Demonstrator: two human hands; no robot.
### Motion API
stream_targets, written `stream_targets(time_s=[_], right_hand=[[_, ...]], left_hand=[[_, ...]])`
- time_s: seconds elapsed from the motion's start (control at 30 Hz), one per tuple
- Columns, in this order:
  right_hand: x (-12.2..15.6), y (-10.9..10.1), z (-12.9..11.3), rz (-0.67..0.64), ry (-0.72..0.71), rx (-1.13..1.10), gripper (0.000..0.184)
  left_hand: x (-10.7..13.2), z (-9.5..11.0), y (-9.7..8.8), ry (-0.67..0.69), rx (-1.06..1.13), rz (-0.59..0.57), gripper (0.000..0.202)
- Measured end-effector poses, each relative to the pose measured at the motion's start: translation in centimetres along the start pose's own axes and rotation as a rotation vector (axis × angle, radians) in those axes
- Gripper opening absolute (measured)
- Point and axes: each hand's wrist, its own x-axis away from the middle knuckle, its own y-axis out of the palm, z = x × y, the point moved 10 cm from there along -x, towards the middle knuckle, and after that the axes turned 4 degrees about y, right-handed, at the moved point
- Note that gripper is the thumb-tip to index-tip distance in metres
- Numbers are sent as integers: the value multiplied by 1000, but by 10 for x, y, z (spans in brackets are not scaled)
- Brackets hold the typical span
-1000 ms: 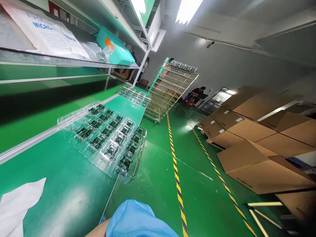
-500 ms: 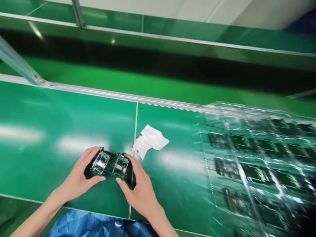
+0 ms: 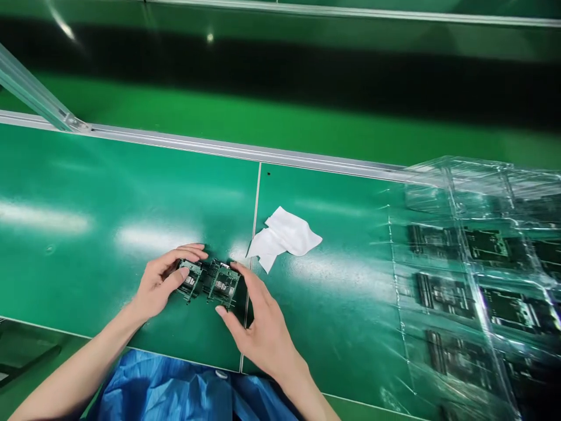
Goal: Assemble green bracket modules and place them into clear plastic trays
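Both my hands grip a small green circuit board panel (image 3: 210, 282) just above the green bench top (image 3: 109, 234). My left hand (image 3: 160, 283) pinches its left end, thumb on the front and fingers curled over the back. My right hand (image 3: 258, 327) holds the right end between thumb and forefinger. The panel looks bent or split in the middle into two halves. A crumpled white wipe (image 3: 284, 237) lies just behind and to the right of my hands.
A clear plastic tray (image 3: 477, 280) with several dark circuit boards in its pockets covers the right side of the bench. An aluminium rail (image 3: 219, 149) runs along the bench's back edge, with a slanted metal post (image 3: 35, 96) at far left. My blue garment (image 3: 175, 392) shows below.
My view swung from the aisle and cartons down to the bench. Since half a second ago the panel looks bent in the middle between my hands, and the tray sits further right.
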Motion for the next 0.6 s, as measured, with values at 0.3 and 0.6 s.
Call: stream_targets(time_s=[0.3,0.6], right_hand=[[4,1,-8,-51,-38,15,57],[7,4,-8,-62,-11,-7,58]], left_hand=[[9,3,-3,78,0,160,14],[7,6,4,32,-26,86,10]])
